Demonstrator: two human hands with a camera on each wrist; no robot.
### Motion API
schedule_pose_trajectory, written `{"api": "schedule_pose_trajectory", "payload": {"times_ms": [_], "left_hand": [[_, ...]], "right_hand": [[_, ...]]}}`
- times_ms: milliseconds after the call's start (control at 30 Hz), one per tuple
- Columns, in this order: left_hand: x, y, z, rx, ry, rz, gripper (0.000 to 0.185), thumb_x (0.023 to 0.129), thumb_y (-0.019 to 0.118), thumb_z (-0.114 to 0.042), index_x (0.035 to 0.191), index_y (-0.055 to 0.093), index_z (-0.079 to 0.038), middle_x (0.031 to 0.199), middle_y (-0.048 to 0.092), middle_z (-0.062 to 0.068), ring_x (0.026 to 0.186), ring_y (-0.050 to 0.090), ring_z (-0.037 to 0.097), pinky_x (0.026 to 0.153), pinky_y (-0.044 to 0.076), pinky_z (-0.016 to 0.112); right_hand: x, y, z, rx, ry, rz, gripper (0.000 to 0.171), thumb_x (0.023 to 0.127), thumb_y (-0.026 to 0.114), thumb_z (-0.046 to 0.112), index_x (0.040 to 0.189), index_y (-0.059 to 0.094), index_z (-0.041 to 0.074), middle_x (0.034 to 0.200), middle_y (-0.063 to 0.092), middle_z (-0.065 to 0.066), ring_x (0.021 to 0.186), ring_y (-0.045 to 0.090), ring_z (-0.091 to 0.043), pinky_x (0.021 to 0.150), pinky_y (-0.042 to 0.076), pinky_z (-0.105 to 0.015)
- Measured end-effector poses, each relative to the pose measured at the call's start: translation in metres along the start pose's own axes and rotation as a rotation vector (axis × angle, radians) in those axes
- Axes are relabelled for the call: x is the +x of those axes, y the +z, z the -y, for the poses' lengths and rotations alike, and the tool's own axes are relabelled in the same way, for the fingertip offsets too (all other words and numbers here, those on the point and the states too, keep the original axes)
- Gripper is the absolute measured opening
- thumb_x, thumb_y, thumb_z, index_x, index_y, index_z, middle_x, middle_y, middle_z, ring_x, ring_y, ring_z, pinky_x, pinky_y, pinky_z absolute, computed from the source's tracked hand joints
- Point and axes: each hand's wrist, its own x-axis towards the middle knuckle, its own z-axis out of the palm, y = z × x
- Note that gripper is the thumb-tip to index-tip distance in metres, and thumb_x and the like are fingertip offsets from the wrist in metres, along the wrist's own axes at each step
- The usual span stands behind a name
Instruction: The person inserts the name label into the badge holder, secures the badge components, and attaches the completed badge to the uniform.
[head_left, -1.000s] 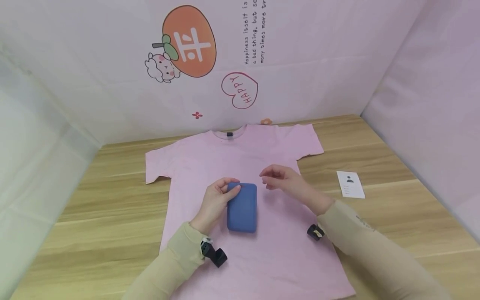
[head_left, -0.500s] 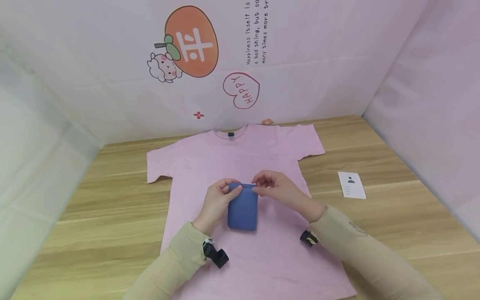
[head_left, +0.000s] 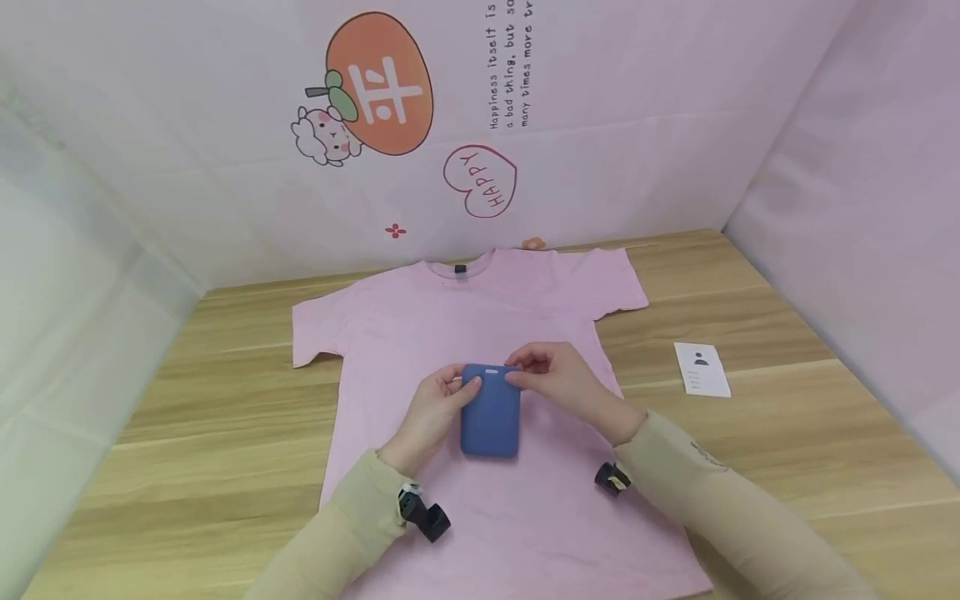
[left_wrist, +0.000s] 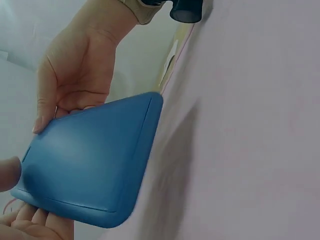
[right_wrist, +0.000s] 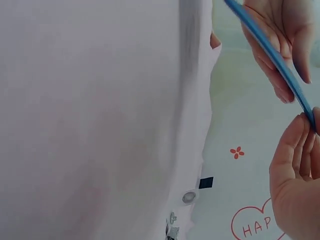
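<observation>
My left hand point(head_left: 429, 410) gripped the blue card holder point(head_left: 491, 410) along its left edge, thumb on the face and fingers curled beneath. My right hand point(head_left: 558, 383) pinched its top right corner between thumb and fingertips. The holder was lifted clear of the pink T-shirt point(head_left: 390, 325), far end raised; the left wrist view showed a gap and a shadow under it.

Progress, as judged: holder picked up and steadied in both hands. The white card point(head_left: 701, 368) lay untouched on the wooden table point(head_left: 787, 317), well apart to the right, so nothing had gone into the holder yet. Shirt spread flat, unfolded.

Not resolved: the holder's underside and any opening; the pale slot at its top edge was too small to read; card print illegible; shirt hem cut off by the frame.
</observation>
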Motion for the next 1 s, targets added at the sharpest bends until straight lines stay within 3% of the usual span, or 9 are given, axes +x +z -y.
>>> {"api": "schedule_pose_trajectory", "payload": {"times_ms": [133, 233, 367, 633, 1000], "left_hand": [[-0.0040, -0.0055, 0.0026, 0.063, -0.013, 0.095, 0.035, 0.093, 0.054, -0.003, 0.125, 0.050, 0.010, 0.114, 0.064, 0.026, 0.102, 0.066, 0.023, 0.092, 0.053, 0.032], [-0.0059, -0.0083, 0.0020, 0.077, 0.001, 0.129, 0.037, 0.093, 0.054, -0.003, 0.127, 0.049, 0.012, 0.116, 0.062, 0.028, 0.103, 0.066, 0.027, 0.090, 0.054, 0.035], [-0.0068, -0.0092, -0.0013, 0.076, 0.010, 0.114, 0.034, 0.093, 0.055, -0.003, 0.123, 0.052, 0.012, 0.111, 0.063, 0.028, 0.094, 0.069, 0.023, 0.083, 0.057, 0.033], [-0.0085, -0.0060, -0.0056, 0.116, -0.023, -0.006, 0.026, 0.090, 0.058, -0.001, 0.113, 0.060, 0.011, 0.101, 0.068, 0.027, 0.084, 0.071, 0.027, 0.073, 0.059, 0.036], [-0.0079, -0.0057, -0.0052, 0.128, -0.009, -0.023, 0.021, 0.088, 0.059, 0.001, 0.106, 0.063, 0.011, 0.094, 0.069, 0.027, 0.080, 0.071, 0.026, 0.070, 0.059, 0.035]], "right_hand": [[0.0006, -0.0012, 0.0024, 0.038, 0.032, -0.056, 0.018, 0.084, 0.068, 0.006, 0.098, 0.067, -0.005, 0.075, 0.062, 0.000, 0.067, 0.060, -0.006, 0.067, 0.053, -0.024], [0.0009, -0.0021, 0.0054, 0.100, 0.050, -0.059, 0.018, 0.084, 0.068, 0.005, 0.098, 0.066, -0.006, 0.072, 0.059, 0.004, 0.066, 0.059, -0.005, 0.070, 0.053, -0.028], [0.0015, -0.0029, 0.0074, 0.146, 0.069, -0.046, 0.019, 0.085, 0.067, 0.006, 0.099, 0.065, -0.007, 0.070, 0.058, 0.007, 0.066, 0.057, -0.005, 0.071, 0.052, -0.029], [0.0039, -0.0006, 0.0052, 0.176, 0.085, -0.039, 0.020, 0.085, 0.067, 0.007, 0.099, 0.064, -0.007, 0.069, 0.059, 0.008, 0.068, 0.058, -0.006, 0.073, 0.053, -0.033], [0.0041, 0.0002, 0.0040, 0.175, 0.092, -0.050, 0.018, 0.084, 0.067, 0.007, 0.097, 0.064, -0.005, 0.069, 0.059, 0.008, 0.067, 0.056, -0.006, 0.071, 0.051, -0.031]]}}
